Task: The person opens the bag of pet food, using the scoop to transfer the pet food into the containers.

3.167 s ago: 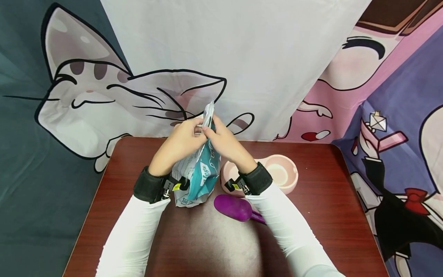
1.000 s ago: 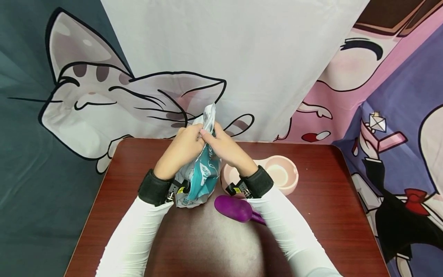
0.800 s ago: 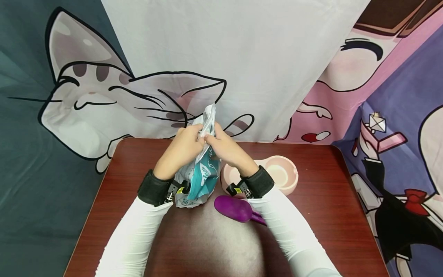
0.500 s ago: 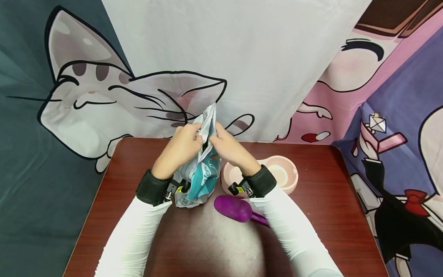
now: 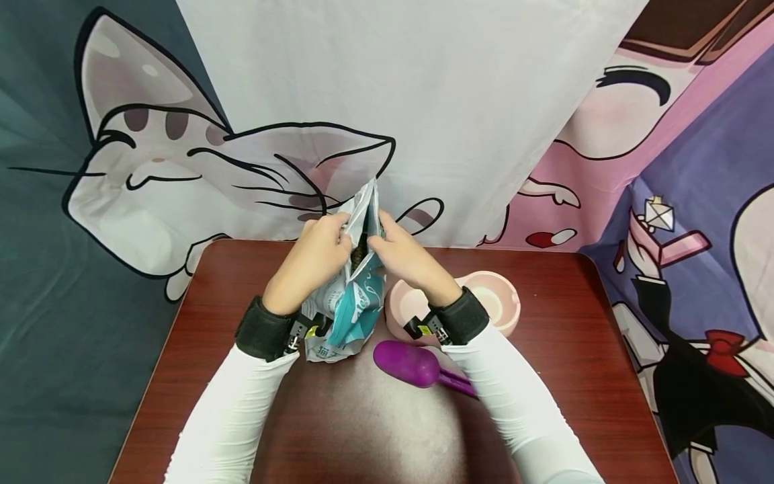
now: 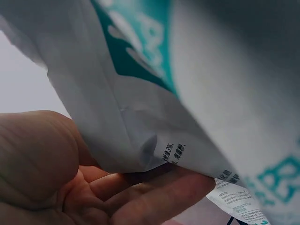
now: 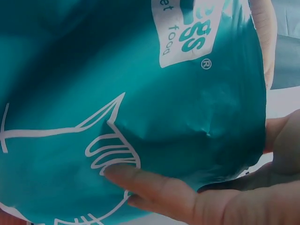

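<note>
Bag (image 5: 353,306), glossy, creased, open-mouthed

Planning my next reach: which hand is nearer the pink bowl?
Right. In the head view the right hand grips the right edge of the bag, its wristband overlapping the pink bowl; the left hand grips the left edge, farther away.

Narrow way into teal bag (image 5: 357,306) from above; left grip (image 5: 317,254) and right grip (image 5: 406,257) hem its mouth
</note>
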Demonstrator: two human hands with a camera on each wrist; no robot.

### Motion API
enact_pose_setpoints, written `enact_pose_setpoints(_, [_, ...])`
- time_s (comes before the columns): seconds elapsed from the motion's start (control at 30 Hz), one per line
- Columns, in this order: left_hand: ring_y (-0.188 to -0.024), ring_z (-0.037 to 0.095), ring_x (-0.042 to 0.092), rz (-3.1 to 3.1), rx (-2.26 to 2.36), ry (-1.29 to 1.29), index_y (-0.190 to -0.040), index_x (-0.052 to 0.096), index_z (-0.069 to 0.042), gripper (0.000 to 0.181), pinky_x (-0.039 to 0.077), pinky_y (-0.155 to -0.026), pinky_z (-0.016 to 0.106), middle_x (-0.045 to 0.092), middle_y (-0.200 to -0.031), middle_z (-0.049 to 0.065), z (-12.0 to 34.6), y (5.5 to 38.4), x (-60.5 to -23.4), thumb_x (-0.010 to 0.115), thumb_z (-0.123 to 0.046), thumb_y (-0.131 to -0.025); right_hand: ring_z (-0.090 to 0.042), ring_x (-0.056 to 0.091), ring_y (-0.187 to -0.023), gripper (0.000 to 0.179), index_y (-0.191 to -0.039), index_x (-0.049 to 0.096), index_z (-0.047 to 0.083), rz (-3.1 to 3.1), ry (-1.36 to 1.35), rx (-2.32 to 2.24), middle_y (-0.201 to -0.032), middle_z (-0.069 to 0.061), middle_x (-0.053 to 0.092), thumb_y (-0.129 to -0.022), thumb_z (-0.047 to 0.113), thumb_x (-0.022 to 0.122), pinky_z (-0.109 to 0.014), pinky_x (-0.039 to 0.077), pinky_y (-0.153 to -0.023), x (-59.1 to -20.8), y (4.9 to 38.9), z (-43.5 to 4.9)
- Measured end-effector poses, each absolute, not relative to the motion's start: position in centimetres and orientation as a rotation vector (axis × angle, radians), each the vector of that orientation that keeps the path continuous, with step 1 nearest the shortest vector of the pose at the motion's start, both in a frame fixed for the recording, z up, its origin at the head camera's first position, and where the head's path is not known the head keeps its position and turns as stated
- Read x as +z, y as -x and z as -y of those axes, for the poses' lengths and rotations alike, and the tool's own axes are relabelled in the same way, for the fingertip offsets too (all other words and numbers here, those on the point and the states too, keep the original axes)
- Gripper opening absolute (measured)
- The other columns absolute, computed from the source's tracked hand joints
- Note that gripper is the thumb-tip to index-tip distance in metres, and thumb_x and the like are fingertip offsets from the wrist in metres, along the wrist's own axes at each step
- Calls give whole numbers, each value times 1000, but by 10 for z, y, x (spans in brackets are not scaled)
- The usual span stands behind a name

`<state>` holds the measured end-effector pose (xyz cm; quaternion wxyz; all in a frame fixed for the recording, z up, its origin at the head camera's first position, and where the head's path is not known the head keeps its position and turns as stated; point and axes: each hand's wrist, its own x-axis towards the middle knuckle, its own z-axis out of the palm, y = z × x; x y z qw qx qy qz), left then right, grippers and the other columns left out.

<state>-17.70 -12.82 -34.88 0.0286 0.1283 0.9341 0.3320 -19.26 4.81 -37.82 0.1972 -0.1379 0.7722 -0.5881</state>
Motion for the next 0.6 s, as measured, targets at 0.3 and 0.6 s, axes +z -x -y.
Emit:
enact_pose_setpoints(0.3, [-98,33,61,-2786,952,-382,-127,61,3,36,52,-86,49,67,-109,23,131,168,-354,49,-16,-99,-28,45,-145,79,-166,14,11,-2343,404,-1512,-164,-17,38,-103,35,53,-44,40,-119,-382,189,-43])
enact_pose_setpoints(0.6, [-79,27,56,-2769,1028,-370,-129,62,6,37,49,-74,41,63,-98,18,132,170,-354,44,-11,-101,-27,51,-138,77,-166,15,10,-2372,413,-1488,-160,-17,41,-100,28,50,-44,44,-114,-382,191,-39])
